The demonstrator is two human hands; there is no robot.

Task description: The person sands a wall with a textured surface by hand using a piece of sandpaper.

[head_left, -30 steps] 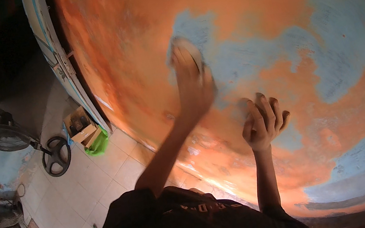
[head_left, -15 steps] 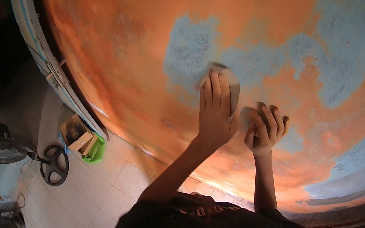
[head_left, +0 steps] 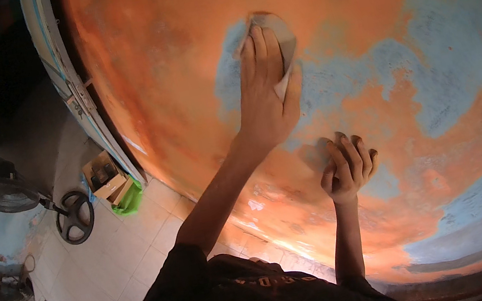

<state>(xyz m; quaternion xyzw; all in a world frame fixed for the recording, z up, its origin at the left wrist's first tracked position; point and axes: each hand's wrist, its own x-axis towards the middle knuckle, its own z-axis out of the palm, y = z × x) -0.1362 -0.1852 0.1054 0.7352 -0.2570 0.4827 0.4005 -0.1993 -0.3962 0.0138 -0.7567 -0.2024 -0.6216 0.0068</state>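
Observation:
My left hand presses a grey-beige sheet of sandpaper flat against the orange wall. Its fingers lie together over the sheet, and a pale folded edge shows by the thumb. Under and around the hand is a patch of bare blue where the orange coat is gone. Lower and to the right, my right hand is against the wall with loosely bent, parted fingers; nothing shows in it.
A door frame borders the wall on the left. Beyond it stand a fan with a black round base, a cardboard box and a green bag on the tiled floor.
My left hand has slid up the wall, slightly to the left, carrying the sandpaper across the blue patch. The right hand has stayed in nearly the same spot.

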